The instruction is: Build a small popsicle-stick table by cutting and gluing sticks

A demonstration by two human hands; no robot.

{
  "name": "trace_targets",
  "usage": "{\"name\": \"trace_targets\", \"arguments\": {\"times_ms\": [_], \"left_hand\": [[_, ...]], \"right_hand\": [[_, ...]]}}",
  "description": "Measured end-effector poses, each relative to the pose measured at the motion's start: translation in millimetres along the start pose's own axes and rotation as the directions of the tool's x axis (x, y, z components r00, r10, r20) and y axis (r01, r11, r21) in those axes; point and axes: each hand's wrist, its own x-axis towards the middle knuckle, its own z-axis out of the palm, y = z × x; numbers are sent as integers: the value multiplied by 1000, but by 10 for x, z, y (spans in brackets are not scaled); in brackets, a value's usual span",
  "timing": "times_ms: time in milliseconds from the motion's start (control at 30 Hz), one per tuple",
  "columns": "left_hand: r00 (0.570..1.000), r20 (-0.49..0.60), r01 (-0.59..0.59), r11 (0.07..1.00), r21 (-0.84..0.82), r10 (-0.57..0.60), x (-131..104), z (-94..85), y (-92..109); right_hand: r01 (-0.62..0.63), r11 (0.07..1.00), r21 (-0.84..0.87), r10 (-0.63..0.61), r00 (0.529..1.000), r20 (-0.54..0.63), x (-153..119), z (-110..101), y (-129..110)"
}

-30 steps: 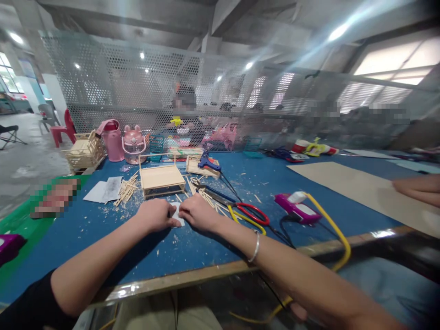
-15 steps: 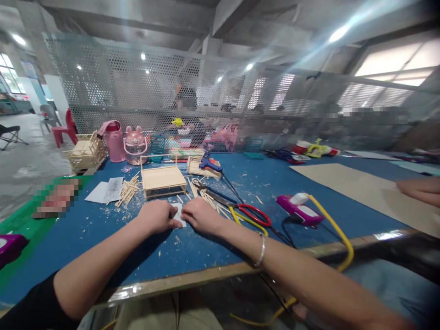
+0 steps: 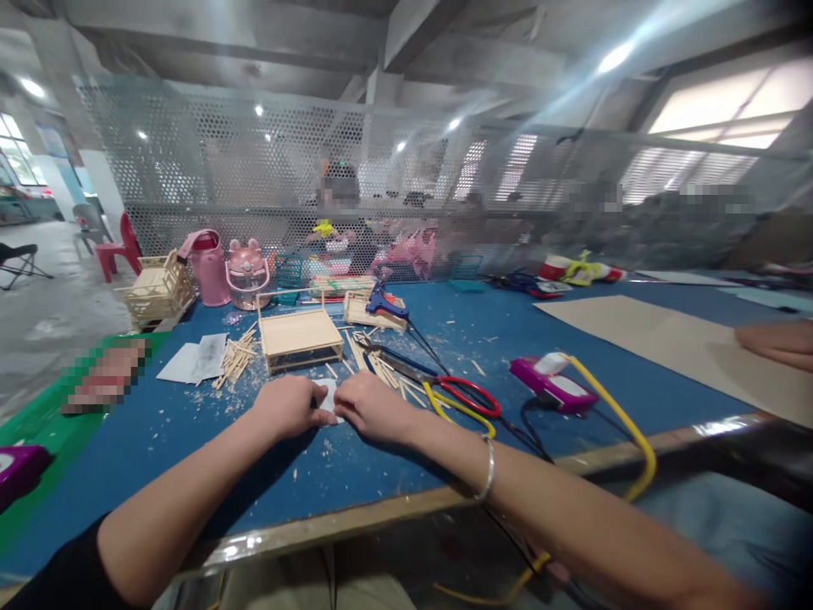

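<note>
A small piece of white paper (image 3: 329,398) lies at the table's front middle, pinched from both sides. My left hand (image 3: 290,405) has its thumb and fingers closed on the paper's left edge. On the other edge, the fingers of my right hand (image 3: 367,405) are pressed together; their tips are partly hidden. Just beyond stands a small wooden stick frame with a flat slatted top (image 3: 301,332), like a miniature bed. Loose wooden sticks (image 3: 237,359) are scattered to its left, and more lie to its right beside pliers (image 3: 406,364) and red-handled scissors (image 3: 470,396).
A blue glue gun (image 3: 386,303) rests on another stick piece behind. Pink bottles (image 3: 208,267) and a stick model (image 3: 160,288) stand back left. A purple device (image 3: 552,385) with a yellow cable lies right, near tan cardboard (image 3: 660,343). Another person's arm (image 3: 775,343) rests there.
The view has shifted very slightly. Both hands stay on the white paper in nearly the same place, with no other clear movement.
</note>
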Motion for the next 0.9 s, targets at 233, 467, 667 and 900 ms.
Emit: {"name": "trace_targets", "arguments": {"times_ms": [233, 467, 667, 900], "left_hand": [[1000, -10, -1, 1000, -1, 1, -2, 4, -4], [1000, -7, 11, 1000, -10, -11, 14, 15, -14], [1000, 1, 3, 1000, -7, -3, -1, -1, -5], [1000, 17, 11, 1000, -9, -11, -5, -7, 5]], "right_hand": [[-31, 999, -9, 31, 999, 7, 14, -12, 16], [-34, 999, -6, 34, 999, -11, 12, 3, 11], [-26, 999, -20, 26, 1000, 15, 57, 0, 27], [-36, 998, -44, 37, 999, 24, 49, -12, 1]]}}
